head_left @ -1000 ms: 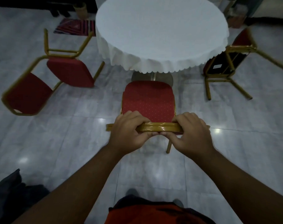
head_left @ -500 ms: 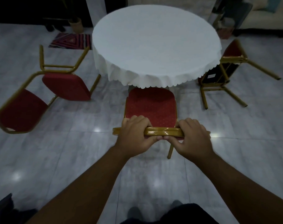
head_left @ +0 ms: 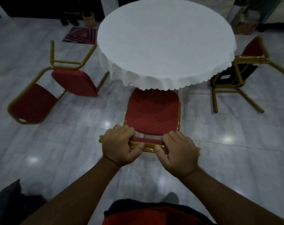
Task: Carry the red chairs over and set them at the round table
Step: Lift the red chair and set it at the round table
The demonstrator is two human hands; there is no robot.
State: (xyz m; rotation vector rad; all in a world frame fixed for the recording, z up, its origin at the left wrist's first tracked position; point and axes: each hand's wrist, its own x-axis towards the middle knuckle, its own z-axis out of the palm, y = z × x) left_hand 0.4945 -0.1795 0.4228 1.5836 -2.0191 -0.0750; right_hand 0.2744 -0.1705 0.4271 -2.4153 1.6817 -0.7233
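A red chair with a gold frame stands upright right in front of me, its seat's far edge tucked just under the cloth of the round table. My left hand and my right hand both grip the gold top rail of its backrest, side by side. A second red chair lies tipped on its side on the floor left of the table. A third red chair lies tipped over at the table's right.
A white scalloped cloth covers the table. A striped mat and a basket are at the back left. Dark fabric lies at the bottom left. The floor is glossy grey tile.
The chair in my hands has moved forward toward the table; its seat now reaches under the cloth's edge. Both hands keep their hold on the backrest rail.
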